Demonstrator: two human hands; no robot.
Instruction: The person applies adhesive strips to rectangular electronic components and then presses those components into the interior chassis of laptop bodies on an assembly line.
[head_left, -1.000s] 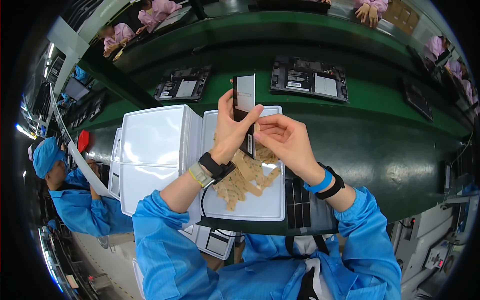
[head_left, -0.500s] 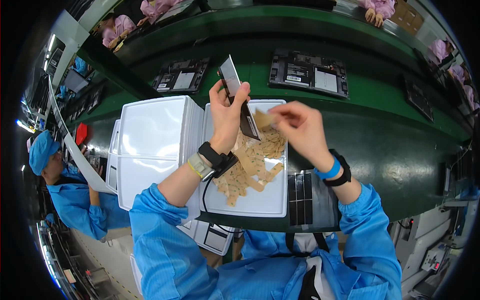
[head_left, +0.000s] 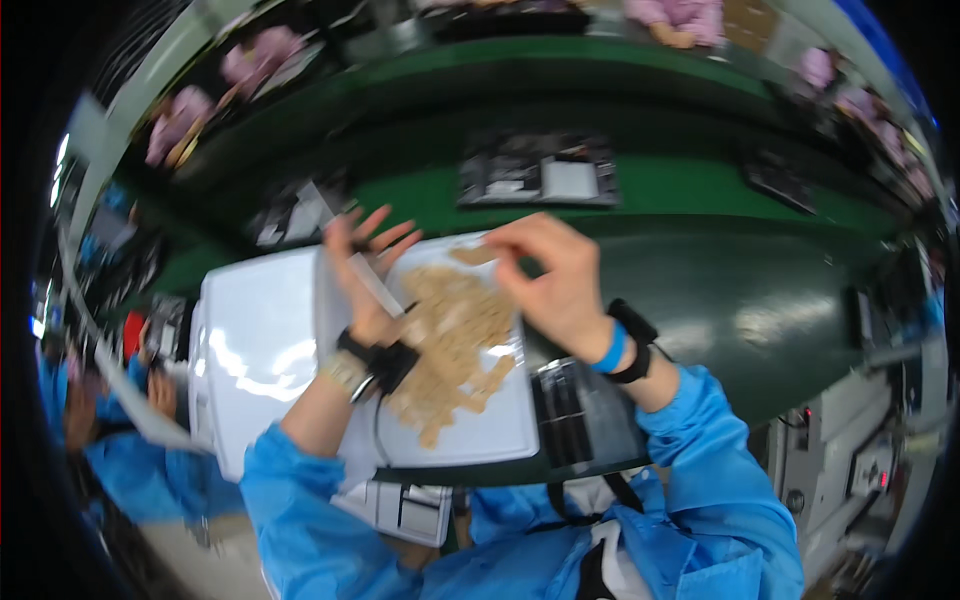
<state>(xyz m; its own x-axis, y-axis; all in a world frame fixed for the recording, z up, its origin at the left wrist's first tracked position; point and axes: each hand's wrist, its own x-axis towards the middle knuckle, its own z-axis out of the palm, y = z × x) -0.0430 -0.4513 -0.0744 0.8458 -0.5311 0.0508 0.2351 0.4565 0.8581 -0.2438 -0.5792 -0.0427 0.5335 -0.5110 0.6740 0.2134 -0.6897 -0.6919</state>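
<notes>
My left hand (head_left: 362, 280) holds a flat battery (head_left: 380, 291), turned nearly edge-on, against the thumb and palm; the other fingers are spread. To its right my right hand (head_left: 560, 280) pinches a tan paper backing piece (head_left: 473, 256) between thumb and fingertips. Below both hands, a pile of similar tan paper pieces (head_left: 450, 335) lies in a white plastic tray (head_left: 512, 435). Motion smears the left fingers and the battery, so the exact grip is hard to make out.
Stacked white trays (head_left: 258, 345) stand left of the pile. Black flat pieces (head_left: 564, 415) lie right of the tray. Opened flat devices (head_left: 488, 182) sit along the green line (head_left: 410, 190) beyond. A co-worker's blue sleeve (head_left: 140, 475) is at left; people in pink work across.
The view has swung, shifting the scene leftward. My left hand has tilted the battery and opened its fingers outward. My right hand still pinches the paper piece, now apart from the battery.
</notes>
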